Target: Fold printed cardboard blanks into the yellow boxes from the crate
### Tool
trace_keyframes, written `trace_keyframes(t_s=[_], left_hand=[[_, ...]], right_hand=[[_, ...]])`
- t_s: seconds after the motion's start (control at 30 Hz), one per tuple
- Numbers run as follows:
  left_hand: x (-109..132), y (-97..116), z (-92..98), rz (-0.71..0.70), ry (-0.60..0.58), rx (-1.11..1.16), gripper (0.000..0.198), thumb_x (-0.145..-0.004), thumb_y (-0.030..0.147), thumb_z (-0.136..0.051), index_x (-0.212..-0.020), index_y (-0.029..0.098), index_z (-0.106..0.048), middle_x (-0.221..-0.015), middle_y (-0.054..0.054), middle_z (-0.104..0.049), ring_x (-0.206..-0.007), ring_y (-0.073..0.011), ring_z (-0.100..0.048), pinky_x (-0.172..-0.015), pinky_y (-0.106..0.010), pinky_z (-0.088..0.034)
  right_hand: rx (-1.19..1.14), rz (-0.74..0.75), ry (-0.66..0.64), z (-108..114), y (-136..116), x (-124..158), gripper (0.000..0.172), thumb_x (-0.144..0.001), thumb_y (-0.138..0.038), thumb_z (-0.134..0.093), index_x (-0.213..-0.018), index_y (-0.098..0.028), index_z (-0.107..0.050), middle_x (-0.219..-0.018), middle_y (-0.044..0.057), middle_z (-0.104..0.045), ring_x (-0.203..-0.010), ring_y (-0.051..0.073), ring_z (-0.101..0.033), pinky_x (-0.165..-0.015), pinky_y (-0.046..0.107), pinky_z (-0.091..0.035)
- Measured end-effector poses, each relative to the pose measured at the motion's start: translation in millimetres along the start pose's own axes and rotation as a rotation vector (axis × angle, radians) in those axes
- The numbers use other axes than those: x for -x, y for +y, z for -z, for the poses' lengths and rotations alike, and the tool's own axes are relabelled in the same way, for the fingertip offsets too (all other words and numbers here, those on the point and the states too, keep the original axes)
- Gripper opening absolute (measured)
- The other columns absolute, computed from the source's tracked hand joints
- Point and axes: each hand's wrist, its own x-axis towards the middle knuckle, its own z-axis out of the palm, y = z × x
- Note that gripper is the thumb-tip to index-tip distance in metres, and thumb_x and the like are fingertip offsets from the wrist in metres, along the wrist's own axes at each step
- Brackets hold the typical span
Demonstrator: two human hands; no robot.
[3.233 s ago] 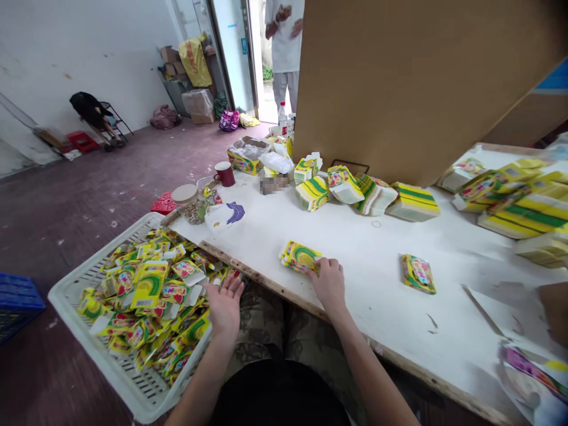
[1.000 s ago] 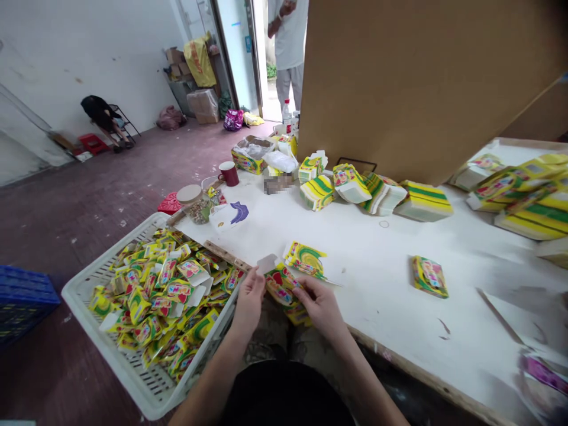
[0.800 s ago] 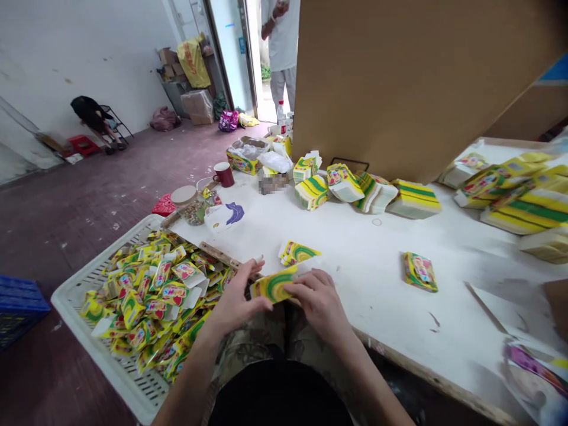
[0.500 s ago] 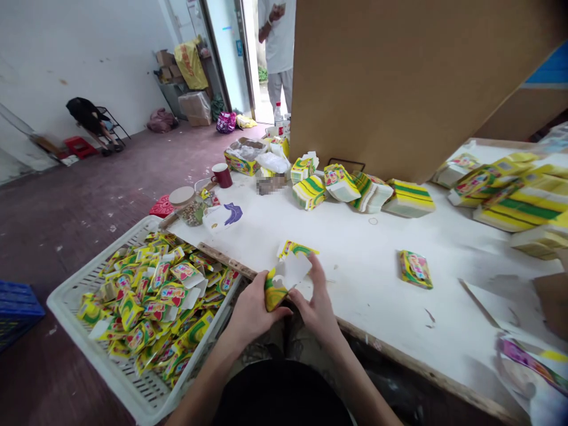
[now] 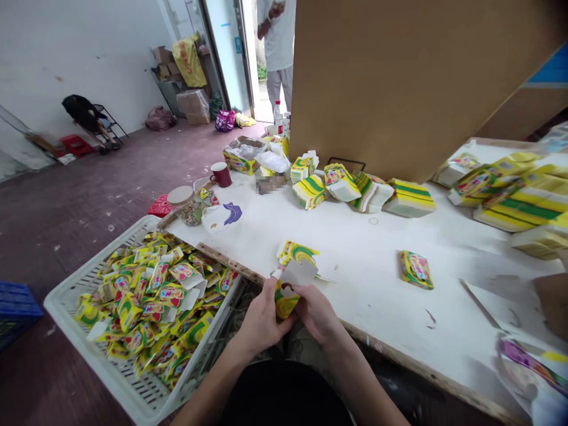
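Note:
Both hands hold one small yellow-and-green printed carton (image 5: 286,303) at the near table edge, its white flap standing up. My left hand (image 5: 261,316) grips its left side, with the thumb and fingers wrapped round it. On the right side, my right hand (image 5: 317,310) pinches the carton near the flap. Just beyond the hands, another printed carton (image 5: 298,251) lies on the white table (image 5: 355,266). To the left, a white plastic crate (image 5: 66,307) is full of small folded cartons (image 5: 173,293). A single flat carton (image 5: 416,269) lies to the right.
Stacks of flat cartons (image 5: 408,198) line the back of the table below a large cardboard sheet (image 5: 377,77). A lidded jar (image 5: 189,207) and a maroon mug (image 5: 220,175) stand at the left end. A person (image 5: 277,53) stands in the doorway.
My right hand has come down from the raised flap to the carton's side. The carton has turned slightly and moved a little right; the flap now leans over the carton behind.

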Motion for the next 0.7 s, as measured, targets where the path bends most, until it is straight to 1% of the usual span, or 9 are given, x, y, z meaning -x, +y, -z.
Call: trace_keyframes(t_s=[0.07,0.13,0.23,0.33,0.4,0.5,0.57,0.63,0.7], left_hand=[[-1,1,0.9,-0.015,-0.008,-0.037,0.076,-0.074,0.024,-0.065,-0.137,0.019,-0.021,-0.124,-0.015,-0.057,-0.108,-0.0302,-0.06,-0.088,-0.044,-0.049],[-2,3,3.4,-0.015,-0.008,-0.052,0.072,-0.072,0.022,-0.065,-0.132,0.022,-0.024,-0.12,-0.012,-0.058,-0.104,-0.0284,-0.062,-0.086,-0.042,-0.05],[-4,2,6.2,0.006,-0.024,-0.032,0.069,-0.07,0.021,-0.066,-0.125,0.022,-0.025,-0.108,-0.009,-0.062,-0.093,-0.0265,-0.065,-0.08,-0.041,-0.052],[-7,-2,3.5,-0.026,0.001,0.025,0.075,-0.067,0.017,-0.064,-0.128,0.021,-0.021,-0.106,-0.008,-0.062,-0.096,-0.026,-0.064,-0.081,-0.041,-0.053],[-8,-4,-0.2,-0.047,0.056,0.034,0.076,-0.066,0.016,-0.062,-0.129,0.02,-0.02,-0.112,-0.011,-0.058,-0.104,-0.0272,-0.061,-0.086,-0.043,-0.052],[-8,-5,-2.4,0.012,0.197,-0.066,0.067,-0.068,0.018,-0.063,-0.126,0.016,-0.028,-0.114,-0.015,-0.056,-0.108,-0.0302,-0.059,-0.089,-0.047,-0.05],[-6,-4,0.9,0.031,0.272,-0.139,0.062,-0.068,0.022,-0.066,-0.121,0.016,-0.035,-0.11,-0.014,-0.058,-0.104,-0.0306,-0.06,-0.089,-0.048,-0.05],[-3,-5,7.0,0.007,0.29,-0.144,0.06,-0.066,0.023,-0.069,-0.118,0.017,-0.039,-0.108,-0.013,-0.061,-0.103,-0.0296,-0.062,-0.089,-0.046,-0.051],[-2,-8,13.7,-0.015,0.281,-0.1,0.061,-0.066,0.023,-0.07,-0.118,0.017,-0.039,-0.11,-0.013,-0.063,-0.104,-0.0279,-0.062,-0.091,-0.045,-0.051]], right_hand=[[0.017,-0.023,-0.022,2,-1,0,0.033,-0.07,-0.027,-0.067,-0.102,-0.019,-0.069,-0.101,0.004,-0.074,-0.1,0.024,-0.065,-0.095,0.037,-0.046],[0.111,-0.011,-0.079,6,-1,0,0.036,-0.078,-0.034,-0.063,-0.11,-0.02,-0.067,-0.109,0.006,-0.072,-0.104,0.025,-0.064,-0.097,0.04,-0.046],[0.394,0.154,-0.147,12,-2,2,0.041,-0.086,-0.04,-0.056,-0.123,-0.024,-0.062,-0.128,0.007,-0.064,-0.118,0.027,-0.057,-0.103,0.045,-0.041],[0.695,0.357,-0.234,20,0,3,0.052,-0.082,-0.023,-0.062,-0.133,-0.028,-0.054,-0.142,0.005,-0.052,-0.131,0.025,-0.046,-0.112,0.044,-0.031],[0.865,0.473,-0.245,25,5,2,0.051,-0.082,-0.013,-0.055,-0.13,-0.03,-0.057,-0.141,0.005,-0.053,-0.131,0.024,-0.047,-0.111,0.044,-0.033],[0.935,0.582,-0.078,33,14,-3,0.045,-0.086,-0.01,-0.044,-0.123,-0.027,-0.064,-0.137,0.009,-0.056,-0.128,0.024,-0.051,-0.108,0.046,-0.038],[0.943,0.602,-0.032,38,17,-5,0.043,-0.088,-0.014,-0.047,-0.126,-0.025,-0.061,-0.143,0.012,-0.05,-0.131,0.026,-0.047,-0.109,0.048,-0.036],[1.007,0.609,-0.101,42,16,-6,0.04,-0.087,-0.02,-0.053,-0.126,-0.024,-0.061,-0.148,0.013,-0.043,-0.135,0.029,-0.041,-0.108,0.048,-0.037],[1.09,0.601,-0.186,44,11,-6,0.033,-0.088,-0.022,-0.055,-0.118,-0.024,-0.067,-0.149,0.013,-0.041,-0.136,0.03,-0.04,-0.106,0.047,-0.04]])
